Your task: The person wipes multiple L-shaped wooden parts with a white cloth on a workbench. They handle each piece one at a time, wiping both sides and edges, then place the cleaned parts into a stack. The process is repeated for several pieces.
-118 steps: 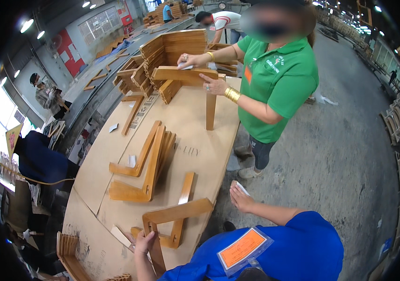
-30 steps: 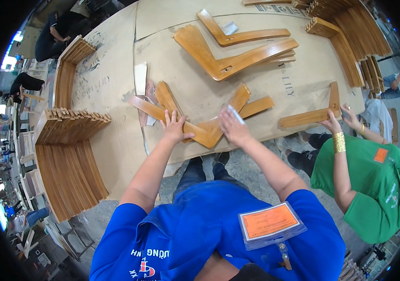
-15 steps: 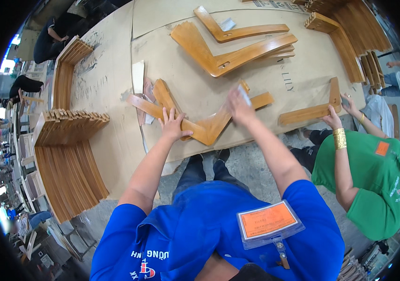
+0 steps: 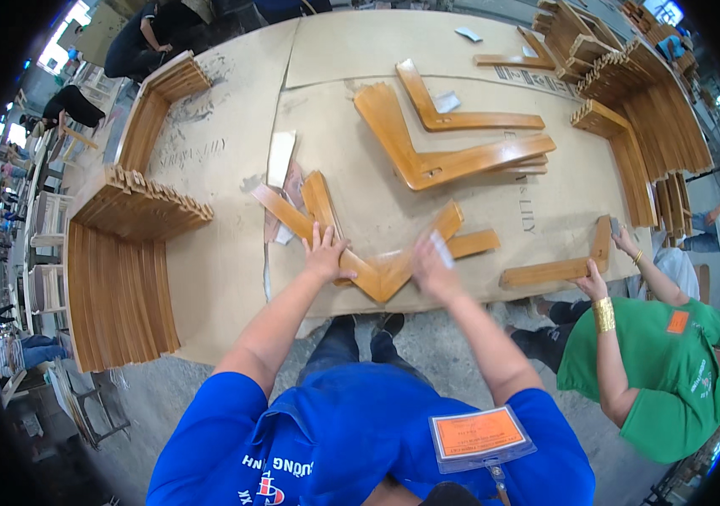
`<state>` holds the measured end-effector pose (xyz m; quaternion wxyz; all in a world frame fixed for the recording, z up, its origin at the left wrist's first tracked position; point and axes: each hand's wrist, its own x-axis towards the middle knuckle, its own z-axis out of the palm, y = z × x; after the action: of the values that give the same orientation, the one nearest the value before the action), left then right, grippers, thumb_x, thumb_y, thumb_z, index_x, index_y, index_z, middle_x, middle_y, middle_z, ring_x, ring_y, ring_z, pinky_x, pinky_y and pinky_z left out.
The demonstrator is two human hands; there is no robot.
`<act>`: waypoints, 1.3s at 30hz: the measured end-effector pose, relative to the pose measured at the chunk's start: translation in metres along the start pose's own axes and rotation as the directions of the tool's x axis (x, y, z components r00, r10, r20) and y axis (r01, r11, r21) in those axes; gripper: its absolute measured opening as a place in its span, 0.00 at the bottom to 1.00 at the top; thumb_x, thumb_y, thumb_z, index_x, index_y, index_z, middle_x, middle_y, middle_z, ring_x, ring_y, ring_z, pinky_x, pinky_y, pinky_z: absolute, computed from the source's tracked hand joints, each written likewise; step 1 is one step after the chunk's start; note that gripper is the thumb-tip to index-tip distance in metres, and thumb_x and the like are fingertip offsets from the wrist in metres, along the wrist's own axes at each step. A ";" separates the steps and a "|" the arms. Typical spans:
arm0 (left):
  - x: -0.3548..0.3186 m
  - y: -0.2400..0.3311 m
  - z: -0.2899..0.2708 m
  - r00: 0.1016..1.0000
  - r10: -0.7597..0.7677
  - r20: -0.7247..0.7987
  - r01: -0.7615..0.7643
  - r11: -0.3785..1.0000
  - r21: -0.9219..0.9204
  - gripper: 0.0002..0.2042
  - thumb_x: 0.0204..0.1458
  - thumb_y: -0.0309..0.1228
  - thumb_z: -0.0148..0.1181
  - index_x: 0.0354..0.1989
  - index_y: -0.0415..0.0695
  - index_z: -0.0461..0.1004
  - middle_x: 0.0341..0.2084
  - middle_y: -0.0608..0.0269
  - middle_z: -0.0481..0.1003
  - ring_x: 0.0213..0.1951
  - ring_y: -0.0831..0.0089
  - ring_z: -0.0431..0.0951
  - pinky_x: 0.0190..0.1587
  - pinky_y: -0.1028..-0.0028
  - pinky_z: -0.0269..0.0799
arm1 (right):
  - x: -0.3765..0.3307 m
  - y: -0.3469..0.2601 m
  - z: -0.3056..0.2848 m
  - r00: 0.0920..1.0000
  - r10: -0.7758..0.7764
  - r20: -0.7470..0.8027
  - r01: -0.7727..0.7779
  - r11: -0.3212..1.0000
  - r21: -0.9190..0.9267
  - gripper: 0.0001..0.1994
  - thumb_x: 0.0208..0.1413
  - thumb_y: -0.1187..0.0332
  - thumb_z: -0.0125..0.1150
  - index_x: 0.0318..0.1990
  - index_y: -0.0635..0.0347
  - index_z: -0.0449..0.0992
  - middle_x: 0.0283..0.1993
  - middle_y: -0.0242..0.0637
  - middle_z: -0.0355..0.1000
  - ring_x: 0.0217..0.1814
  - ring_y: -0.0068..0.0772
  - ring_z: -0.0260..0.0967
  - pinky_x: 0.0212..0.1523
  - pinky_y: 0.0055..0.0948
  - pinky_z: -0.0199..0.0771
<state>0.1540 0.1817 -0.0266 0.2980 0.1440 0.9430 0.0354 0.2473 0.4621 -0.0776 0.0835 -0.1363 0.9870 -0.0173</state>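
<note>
1. Lying flat on the cardboard-covered table (image 4: 225, 169): two V-shaped wooden parts at the near edge, one angled wooden part (image 4: 385, 274) under the hands and a second one (image 4: 319, 201) just behind it to the left.
2. Pressing down on the left arm of the near angled wooden part: left hand (image 4: 324, 251), fingers spread wide and palm flat, gripping nothing.
3. Resting on the right arm of the same part: right hand (image 4: 431, 268), fingers partly curled over a small pale sanding pad (image 4: 439, 249); blurred, so the exact grip cannot be told.
4. Sitting between the two hands, at the table edge nearest the body: the bend of the part, pointing toward the person.
5. Lying farther back at mid-table: two larger L-shaped parts, a stacked wide one (image 4: 440, 156) and a slimmer one (image 4: 453, 114) behind it.
6. Standing on edge at the left: two packed rows of finished parts (image 4: 124, 253), too many to count.
7. Standing at the far right: further stacks (image 4: 647, 118), likewise uncountable.
8. Working on a separate L-shaped part (image 4: 558, 268) at the right edge: one co-worker in green (image 4: 655, 363), both hands touching it.
</note>
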 end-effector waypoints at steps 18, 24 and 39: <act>0.000 -0.003 0.008 0.997 0.031 -0.071 -0.029 0.999 0.020 0.42 0.32 0.59 0.69 0.61 0.63 0.64 0.69 0.53 0.45 0.70 0.44 0.29 0.64 0.34 0.35 | -0.005 -0.009 0.003 0.979 0.098 -0.177 -0.046 0.960 0.277 0.28 0.62 0.65 0.39 0.67 0.71 0.48 0.72 0.51 0.44 0.75 0.52 0.39 0.73 0.41 0.40; -0.011 -0.009 0.023 0.958 0.189 -0.216 -0.173 0.981 0.089 0.45 0.30 0.57 0.71 0.63 0.64 0.61 0.69 0.59 0.47 0.70 0.45 0.35 0.63 0.32 0.37 | -0.054 -0.088 0.009 0.986 -0.159 0.055 0.118 0.888 0.444 0.31 0.60 0.65 0.44 0.68 0.68 0.46 0.73 0.53 0.41 0.76 0.51 0.35 0.74 0.40 0.36; -0.010 0.028 0.030 0.929 0.337 -0.154 -0.312 0.935 0.166 0.34 0.37 0.37 0.72 0.56 0.59 0.65 0.62 0.63 0.57 0.68 0.54 0.49 0.63 0.35 0.45 | -0.241 -0.118 0.085 0.772 0.107 0.627 -0.564 0.572 0.596 0.33 0.63 0.55 0.42 0.68 0.70 0.45 0.74 0.53 0.34 0.77 0.50 0.24 0.74 0.38 0.33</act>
<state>0.1862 0.2051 -0.0418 0.1907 0.3148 0.9293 0.0315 0.5214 0.4135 -0.1161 0.4003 0.1115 0.8295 -0.3731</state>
